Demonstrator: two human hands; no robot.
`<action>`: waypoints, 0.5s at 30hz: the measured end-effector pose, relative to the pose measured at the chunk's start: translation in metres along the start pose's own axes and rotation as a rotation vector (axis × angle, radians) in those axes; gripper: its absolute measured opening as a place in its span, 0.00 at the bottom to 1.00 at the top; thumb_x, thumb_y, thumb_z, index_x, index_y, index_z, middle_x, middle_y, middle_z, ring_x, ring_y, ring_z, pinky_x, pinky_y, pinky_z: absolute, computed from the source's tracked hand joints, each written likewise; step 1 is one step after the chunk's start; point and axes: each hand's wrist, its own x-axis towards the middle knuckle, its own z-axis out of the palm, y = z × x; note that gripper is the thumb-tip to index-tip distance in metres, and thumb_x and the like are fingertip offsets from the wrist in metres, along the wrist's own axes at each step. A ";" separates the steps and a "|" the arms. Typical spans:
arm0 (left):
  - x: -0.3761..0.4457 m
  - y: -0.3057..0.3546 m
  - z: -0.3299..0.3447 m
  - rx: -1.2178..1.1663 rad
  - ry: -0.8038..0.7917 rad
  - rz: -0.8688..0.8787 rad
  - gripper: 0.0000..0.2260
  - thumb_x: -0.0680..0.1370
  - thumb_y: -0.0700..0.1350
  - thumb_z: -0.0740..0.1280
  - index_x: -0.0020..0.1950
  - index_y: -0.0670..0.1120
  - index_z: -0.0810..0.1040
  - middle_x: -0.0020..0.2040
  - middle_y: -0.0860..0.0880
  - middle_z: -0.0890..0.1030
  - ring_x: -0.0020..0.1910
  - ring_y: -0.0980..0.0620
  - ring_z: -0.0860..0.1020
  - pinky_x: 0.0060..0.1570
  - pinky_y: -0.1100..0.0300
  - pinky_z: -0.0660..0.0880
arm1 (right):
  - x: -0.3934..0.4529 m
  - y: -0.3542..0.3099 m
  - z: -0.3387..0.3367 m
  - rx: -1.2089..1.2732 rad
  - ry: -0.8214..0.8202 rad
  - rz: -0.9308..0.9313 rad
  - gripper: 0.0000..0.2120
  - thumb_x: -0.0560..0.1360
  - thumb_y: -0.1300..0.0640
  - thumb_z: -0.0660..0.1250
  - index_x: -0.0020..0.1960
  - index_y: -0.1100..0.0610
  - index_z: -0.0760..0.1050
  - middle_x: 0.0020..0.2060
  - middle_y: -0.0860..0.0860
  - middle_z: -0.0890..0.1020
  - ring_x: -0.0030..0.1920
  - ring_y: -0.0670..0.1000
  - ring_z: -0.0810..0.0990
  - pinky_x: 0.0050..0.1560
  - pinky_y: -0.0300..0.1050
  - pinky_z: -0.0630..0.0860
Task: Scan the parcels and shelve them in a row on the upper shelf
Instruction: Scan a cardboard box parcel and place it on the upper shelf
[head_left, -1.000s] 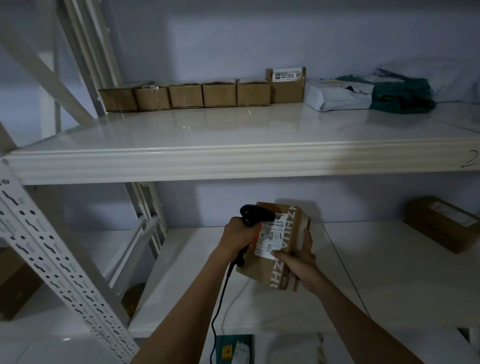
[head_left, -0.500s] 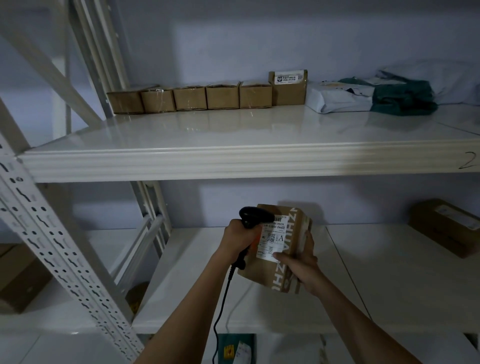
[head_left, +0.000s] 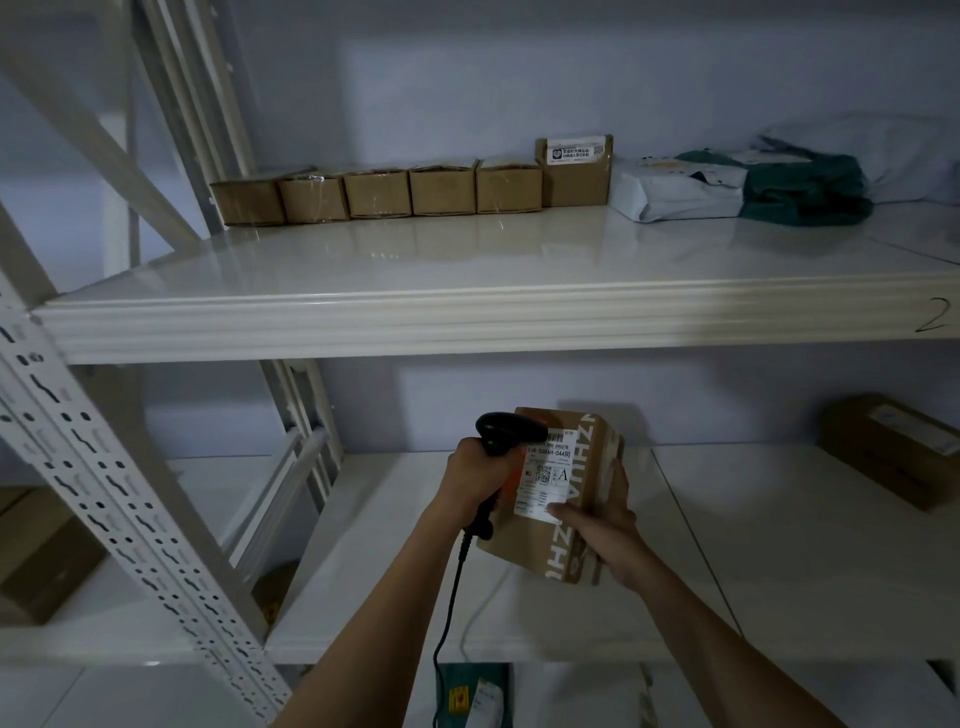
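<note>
Head view: taped rectangular cardboard parcel (head_left: 558, 499).

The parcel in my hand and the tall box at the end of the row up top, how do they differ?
The parcel is held tilted in the right hand, in front of the lower shelf; the tall box stands upright on the upper shelf. The parcel has white lettering down its side; the tall box shows none. The parcel looks bigger, though it is nearer the camera. Both are brown cardboard with a white label.
</note>
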 end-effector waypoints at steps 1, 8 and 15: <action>-0.001 0.001 0.000 -0.010 0.001 -0.006 0.16 0.73 0.53 0.70 0.46 0.40 0.81 0.33 0.46 0.79 0.30 0.48 0.76 0.31 0.58 0.75 | 0.001 0.001 0.000 0.003 0.000 0.004 0.65 0.50 0.38 0.83 0.73 0.27 0.44 0.65 0.55 0.74 0.63 0.58 0.76 0.63 0.62 0.77; -0.004 0.006 -0.002 -0.048 0.010 -0.040 0.12 0.75 0.49 0.69 0.45 0.39 0.79 0.33 0.43 0.79 0.30 0.45 0.76 0.31 0.56 0.74 | 0.006 0.007 -0.001 -0.001 -0.006 -0.001 0.68 0.43 0.32 0.82 0.72 0.24 0.43 0.66 0.55 0.74 0.64 0.59 0.76 0.63 0.62 0.77; -0.006 0.007 -0.002 -0.034 0.005 -0.045 0.16 0.74 0.52 0.68 0.44 0.39 0.78 0.31 0.45 0.77 0.27 0.48 0.74 0.30 0.58 0.74 | 0.002 0.001 0.000 -0.010 0.003 -0.010 0.64 0.50 0.37 0.83 0.72 0.25 0.43 0.67 0.56 0.72 0.67 0.59 0.73 0.65 0.62 0.75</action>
